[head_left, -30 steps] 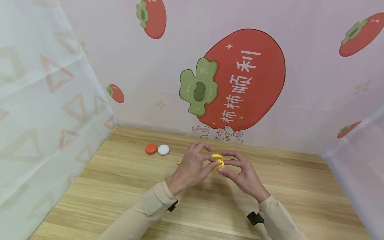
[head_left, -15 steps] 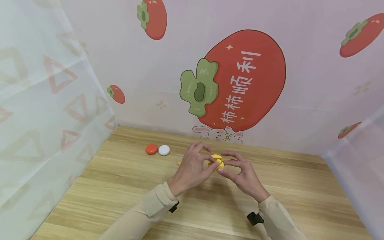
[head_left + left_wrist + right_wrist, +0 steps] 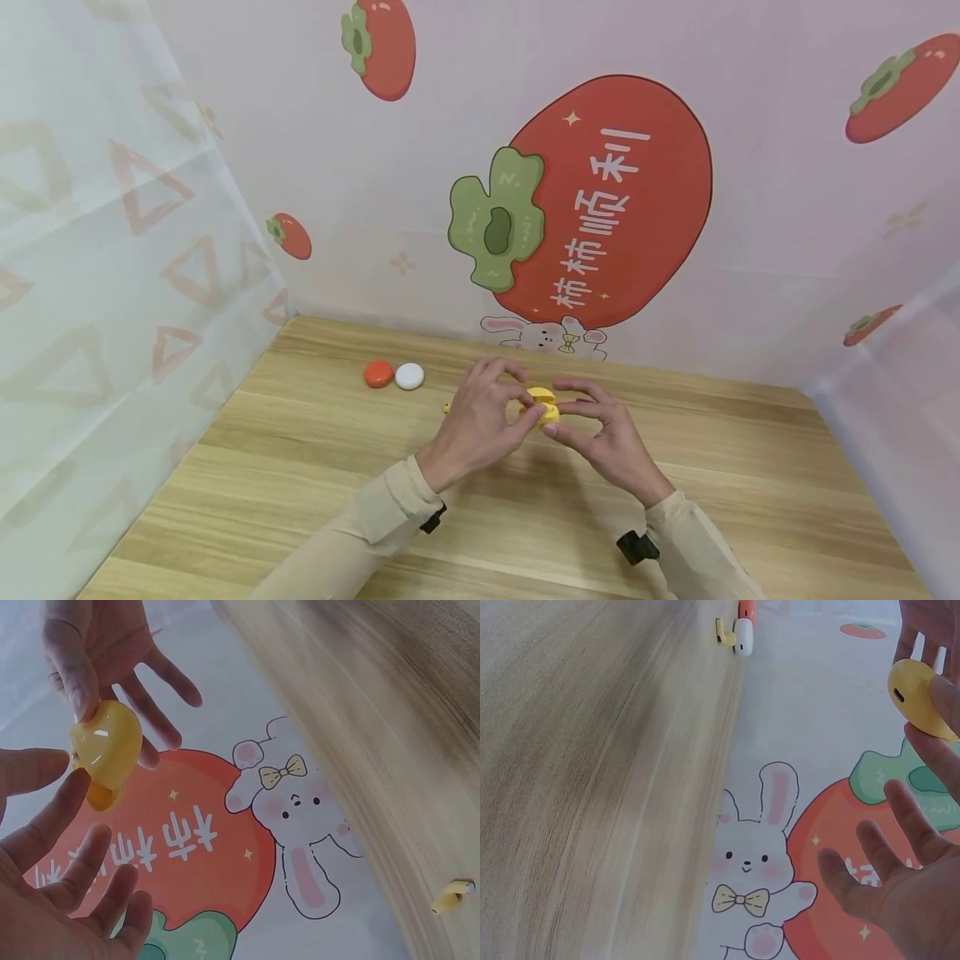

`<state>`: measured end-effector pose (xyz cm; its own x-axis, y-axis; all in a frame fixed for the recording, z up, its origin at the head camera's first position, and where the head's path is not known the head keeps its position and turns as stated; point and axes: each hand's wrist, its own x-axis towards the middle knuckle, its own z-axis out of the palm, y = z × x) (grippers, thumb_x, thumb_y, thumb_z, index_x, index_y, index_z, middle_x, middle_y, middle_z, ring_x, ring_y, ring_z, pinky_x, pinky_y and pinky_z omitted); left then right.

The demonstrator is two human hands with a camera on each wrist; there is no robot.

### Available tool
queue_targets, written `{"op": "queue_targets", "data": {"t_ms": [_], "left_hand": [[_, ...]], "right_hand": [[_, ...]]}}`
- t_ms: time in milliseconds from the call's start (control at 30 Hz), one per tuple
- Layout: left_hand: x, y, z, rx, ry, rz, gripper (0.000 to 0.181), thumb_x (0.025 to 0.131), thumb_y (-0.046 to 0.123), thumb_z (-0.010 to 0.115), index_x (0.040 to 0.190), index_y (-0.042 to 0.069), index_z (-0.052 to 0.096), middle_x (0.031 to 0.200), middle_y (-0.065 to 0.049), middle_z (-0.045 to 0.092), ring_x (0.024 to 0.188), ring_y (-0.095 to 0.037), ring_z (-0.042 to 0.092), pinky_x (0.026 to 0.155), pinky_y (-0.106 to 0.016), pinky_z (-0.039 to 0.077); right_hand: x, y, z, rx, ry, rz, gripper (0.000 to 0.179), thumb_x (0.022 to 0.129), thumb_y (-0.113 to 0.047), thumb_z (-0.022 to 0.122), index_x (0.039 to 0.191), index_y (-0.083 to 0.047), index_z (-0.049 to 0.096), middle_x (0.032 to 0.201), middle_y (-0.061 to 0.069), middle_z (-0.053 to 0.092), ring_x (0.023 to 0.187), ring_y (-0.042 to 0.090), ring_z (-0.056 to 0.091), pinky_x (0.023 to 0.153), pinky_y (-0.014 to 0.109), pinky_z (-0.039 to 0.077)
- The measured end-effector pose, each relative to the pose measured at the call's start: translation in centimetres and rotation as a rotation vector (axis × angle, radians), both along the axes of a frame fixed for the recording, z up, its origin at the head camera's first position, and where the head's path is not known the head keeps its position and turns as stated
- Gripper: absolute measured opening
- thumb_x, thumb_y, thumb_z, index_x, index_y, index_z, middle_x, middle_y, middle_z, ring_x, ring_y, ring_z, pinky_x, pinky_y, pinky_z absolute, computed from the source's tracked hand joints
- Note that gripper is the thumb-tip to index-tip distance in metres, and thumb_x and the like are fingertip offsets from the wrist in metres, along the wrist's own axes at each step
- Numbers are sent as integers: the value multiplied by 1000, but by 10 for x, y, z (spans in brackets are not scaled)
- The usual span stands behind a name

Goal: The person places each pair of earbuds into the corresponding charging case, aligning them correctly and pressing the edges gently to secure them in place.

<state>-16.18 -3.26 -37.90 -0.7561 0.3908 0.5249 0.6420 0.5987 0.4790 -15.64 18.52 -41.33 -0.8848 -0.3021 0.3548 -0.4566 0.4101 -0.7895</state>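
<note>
My right hand point(image 3: 611, 433) grips a yellow earbud charging case point(image 3: 542, 393) between thumb and fingers, above the table with its lid raised. The right wrist view shows the rounded case point(image 3: 913, 694) with a dark port slot. At the case's opening, thumb and index finger of my left hand point(image 3: 480, 421) pinch a yellow earbud point(image 3: 551, 411), mostly hidden by the fingertips. My other left fingers are spread in the left wrist view. A second yellow earbud point(image 3: 452, 896) lies on the wooden table, partly behind my left hand in the head view.
At the table's back left, a red round case point(image 3: 378, 374) and a white round case point(image 3: 409, 376) sit side by side. A printed cloth wall point(image 3: 420, 300) stands along the back edge of the wooden table point(image 3: 300, 467), with another cloth wall point(image 3: 217, 275) at left.
Both hands stay nearly in place. The earbud at my left fingertips has turned slightly and its dark spot, visible a second ago, no longer shows clearly in the head view.
</note>
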Motion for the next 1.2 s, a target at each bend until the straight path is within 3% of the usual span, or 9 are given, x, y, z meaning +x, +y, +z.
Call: {"op": "queue_targets", "data": {"t_ms": [267, 600, 900, 1100, 1200], "left_hand": [[-4, -11, 1, 38, 22, 17, 9, 88, 23, 80, 84, 14, 80, 107, -2, 66, 108, -27, 58, 93, -45, 48], [-24, -41, -3, 41, -26, 97, 10, 87, 18, 78, 90, 8, 77, 103, -6, 66, 100, -27, 62, 82, -41, 52], [-36, -67, -16, -158, -163, 179, 12, 86, 17, 78, 94, 8, 78, 102, -7, 67, 94, -28, 65, 82, -49, 50], [-43, -74, -28, -309, -228, 233, 12, 86, 16, 79, 96, 8, 79, 106, -9, 70, 102, -33, 65, 84, -54, 50], [-47, -75, -35, -366, -267, 260, 12, 87, 20, 79, 92, 9, 79, 101, -8, 71, 97, -32, 65, 81, -52, 50]], "right_hand": [[0, 2, 1, -8, 24, 12, 22, 86, -15, 83, 108, -15, 81, 132, 6, 61, 127, 28, 53, 100, 63, 41], [1, 4, -1, 2, -8, -26, 26, 86, -21, 83, 110, -15, 80, 135, 10, 60, 131, 24, 49, 102, 61, 39], [3, 7, 0, 4, -27, -50, 28, 85, -23, 84, 111, -16, 80, 134, 0, 60, 130, 22, 49, 101, 57, 42], [3, 9, -1, 3, -25, -52, 27, 85, -22, 84, 112, -16, 80, 134, 3, 60, 130, 21, 49, 100, 57, 42], [3, 9, -2, -3, -27, -49, 27, 85, -22, 84, 112, -17, 79, 133, 0, 60, 130, 21, 49, 101, 57, 41]]}}
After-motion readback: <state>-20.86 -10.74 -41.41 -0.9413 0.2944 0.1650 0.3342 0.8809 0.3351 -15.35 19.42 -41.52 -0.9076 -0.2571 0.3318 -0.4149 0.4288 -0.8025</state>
